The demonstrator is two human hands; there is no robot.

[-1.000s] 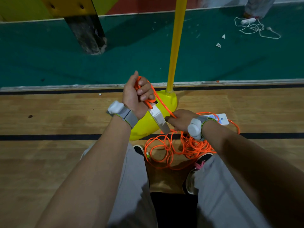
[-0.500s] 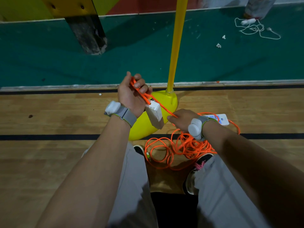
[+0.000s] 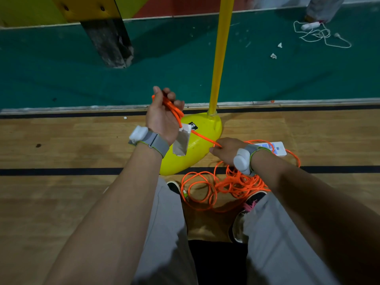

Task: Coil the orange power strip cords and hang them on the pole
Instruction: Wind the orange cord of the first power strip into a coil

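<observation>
Our left hand [image 3: 164, 118] curls round a few loops of orange cord [image 3: 173, 109], a power strip [image 3: 181, 140] dangling beneath it. Our right hand [image 3: 226, 150] pinches the taut run. We should feed even loops leftward, letting the tangle [image 3: 232, 184] below the right hand pay out unknotted.

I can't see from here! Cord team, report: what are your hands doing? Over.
Left hand grips orange cord loops, white power strip dangling below. Right hand pinches the taut strand. Most cord tangled on floor; none on yellow pole in view.
</observation>
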